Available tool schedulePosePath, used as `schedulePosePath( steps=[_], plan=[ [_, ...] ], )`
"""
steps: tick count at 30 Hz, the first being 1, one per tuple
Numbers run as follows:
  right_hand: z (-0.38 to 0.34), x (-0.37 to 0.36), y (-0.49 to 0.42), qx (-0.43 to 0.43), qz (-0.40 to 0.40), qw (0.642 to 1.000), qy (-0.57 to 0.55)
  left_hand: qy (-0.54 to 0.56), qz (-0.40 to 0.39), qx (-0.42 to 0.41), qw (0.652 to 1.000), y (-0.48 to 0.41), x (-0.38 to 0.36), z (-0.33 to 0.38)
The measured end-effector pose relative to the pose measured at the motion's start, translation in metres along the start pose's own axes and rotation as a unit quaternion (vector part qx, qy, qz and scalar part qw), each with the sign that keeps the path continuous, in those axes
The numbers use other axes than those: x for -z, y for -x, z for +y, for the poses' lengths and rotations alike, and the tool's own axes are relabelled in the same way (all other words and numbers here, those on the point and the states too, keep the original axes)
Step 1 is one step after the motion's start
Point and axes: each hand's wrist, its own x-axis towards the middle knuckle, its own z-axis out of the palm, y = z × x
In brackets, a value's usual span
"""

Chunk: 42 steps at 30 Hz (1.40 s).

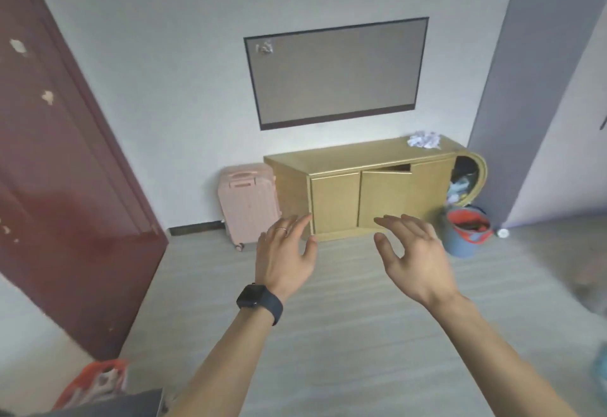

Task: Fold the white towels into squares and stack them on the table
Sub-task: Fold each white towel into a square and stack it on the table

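At far left stands a dark red panelled door (65,160); beside the low yellow wooden cabinet (361,187) a ribbed pink hard-shell suitcase (248,203). The left hand (284,252), fingers spread and empty, and the right hand (410,252), likewise splayed and empty, hover over grey plank floor (328,334). No white towel or table is visible; I judge folding has not begun.

Red-and-white bag (95,380) blurred at the bottom edge, bucket (468,231) contents unreadable, teal object (601,370) cut off at right — unidentifiable.
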Motion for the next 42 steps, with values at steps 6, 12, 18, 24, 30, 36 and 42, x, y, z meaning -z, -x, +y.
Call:
schedulePosePath(
  steps=[6,12,18,24,30,36,42],
  plan=[
    [0.096,0.006,-0.097,-0.043,0.011,0.998,0.053,0.022,-0.016,-0.051,0.998,-0.124,-0.074,0.040],
    [0.170,-0.015,-0.208,-0.067,0.027,0.995,0.074,0.037,-0.044,-0.069,0.996,-0.250,-0.143,0.049],
    [0.252,-0.037,-0.320,-0.103,0.049,0.989,0.090,0.038,-0.072,-0.077,0.994,-0.384,-0.222,0.057],
    [0.357,-0.067,-0.423,-0.113,0.059,0.988,0.087,0.041,-0.094,-0.081,0.991,-0.506,-0.314,0.080],
    [0.464,-0.092,-0.536,-0.106,0.030,0.991,0.070,0.029,-0.101,-0.062,0.993,-0.619,-0.398,0.109],
    [0.553,-0.129,-0.625,-0.112,0.001,0.992,0.062,0.037,-0.116,-0.035,0.992,-0.712,-0.472,0.118],
    [0.637,-0.188,-0.713,-0.134,-0.052,0.987,0.067,0.043,-0.146,-0.005,0.988,-0.804,-0.564,0.105]
  ],
)
